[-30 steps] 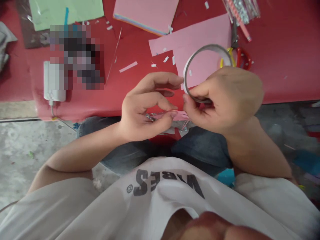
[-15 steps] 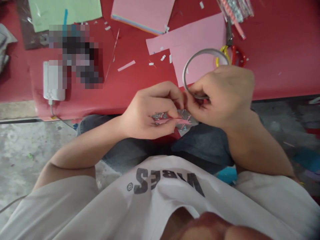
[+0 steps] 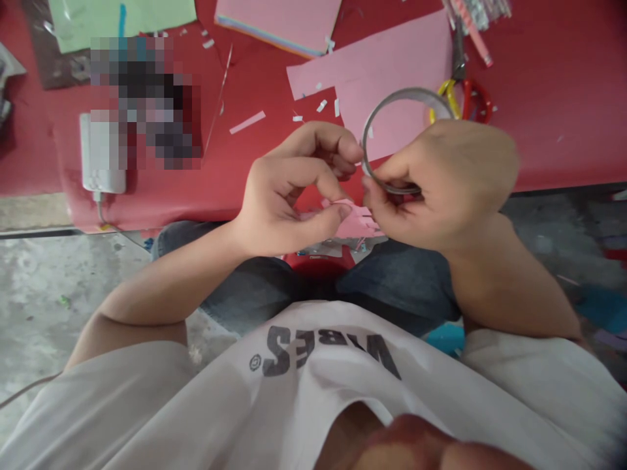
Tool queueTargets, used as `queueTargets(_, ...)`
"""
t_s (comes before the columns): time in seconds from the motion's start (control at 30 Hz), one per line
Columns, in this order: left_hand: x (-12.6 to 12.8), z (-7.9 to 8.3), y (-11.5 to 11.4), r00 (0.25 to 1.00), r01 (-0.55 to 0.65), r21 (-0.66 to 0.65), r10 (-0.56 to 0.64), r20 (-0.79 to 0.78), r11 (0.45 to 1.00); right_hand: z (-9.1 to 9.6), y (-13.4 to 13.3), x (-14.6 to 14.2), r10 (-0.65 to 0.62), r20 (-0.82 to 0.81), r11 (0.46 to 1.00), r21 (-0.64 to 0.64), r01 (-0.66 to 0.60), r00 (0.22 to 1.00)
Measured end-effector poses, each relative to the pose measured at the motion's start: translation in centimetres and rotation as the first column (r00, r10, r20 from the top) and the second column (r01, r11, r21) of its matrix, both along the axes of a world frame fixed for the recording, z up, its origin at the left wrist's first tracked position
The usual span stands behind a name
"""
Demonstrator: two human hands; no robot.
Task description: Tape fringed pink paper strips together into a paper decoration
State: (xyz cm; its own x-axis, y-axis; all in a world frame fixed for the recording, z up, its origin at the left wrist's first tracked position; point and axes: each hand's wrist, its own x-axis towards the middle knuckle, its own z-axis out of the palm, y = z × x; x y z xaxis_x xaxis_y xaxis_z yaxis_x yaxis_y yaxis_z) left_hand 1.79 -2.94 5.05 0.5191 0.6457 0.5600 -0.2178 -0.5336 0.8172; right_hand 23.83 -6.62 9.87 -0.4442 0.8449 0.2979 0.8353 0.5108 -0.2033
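Note:
Between the thumb and index finger of my left hand (image 3: pixel 298 189) is a piece of pink paper (image 3: pixel 360 223) with cut slits along its right edge. The other left fingers curl loosely near the tape. My right hand (image 3: pixel 441 186) is closed on a roll of tape (image 3: pixel 368 140), a thin ring held upright with its lower edge in the fingers. The two hands are close together above my lap, the right fingertips just beside the fringed paper's edge. Whether a strip of tape runs between them I cannot tell.
On the red table (image 3: pixel 558 117) lie a cut pink sheet (image 3: pixel 382 65), a stack of coloured paper (image 3: pixel 279 23), scissors (image 3: pixel 475 101), pink-striped sticks (image 3: pixel 473 32), paper scraps and a white charger (image 3: pixel 102 156) with a cable. Green paper (image 3: pixel 122 19) is at the far left.
My left hand has turned and lifted a little, its fingers opening more and showing the pink paper flatter. My right hand with the tape roll has shifted slightly right.

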Motion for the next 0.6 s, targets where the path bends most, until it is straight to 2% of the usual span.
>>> queueTargets(0.1,-0.2,0.4,-0.2,1.0,0.003,-0.054,-0.005,-0.029,0.999,0.3,0.1,-0.3,-0.022,-0.003,0.999,-0.042,0.022,1.0)
queueTargets(0.2,-0.3,0.4,-0.2,0.997,0.02,-0.046,-0.023,-0.07,0.999,0.6,0.5,-0.4,-0.08,-0.054,0.995,-0.068,0.076,0.995)
queueTargets(0.3,-0.3,-0.4,0.5,0.998,-0.06,0.086,0.061,-0.018,0.994,0.7,0.9,-0.5,-0.107,-0.138,0.993,-0.059,0.099,0.985)
queueTargets(0.4,-0.4,-1.2,1.3,0.997,-0.038,0.241,0.02,0.075,0.97,0.5,1.1,-0.5,-0.085,-0.126,0.995,-0.068,0.077,0.988)
queueTargets(0.5,-0.8,-1.3,1.4,0.998,0.055,0.178,-0.051,-0.027,0.983,0.2,1.2,-0.7,-0.082,-0.111,0.995,-0.065,0.075,0.991)
queueTargets(0.6,-1.1,-1.0,0.6,0.994,0.086,0.097,-0.079,-0.072,0.992,0.0,1.3,-0.8,-0.099,-0.15,0.995,-0.022,0.096,0.984)
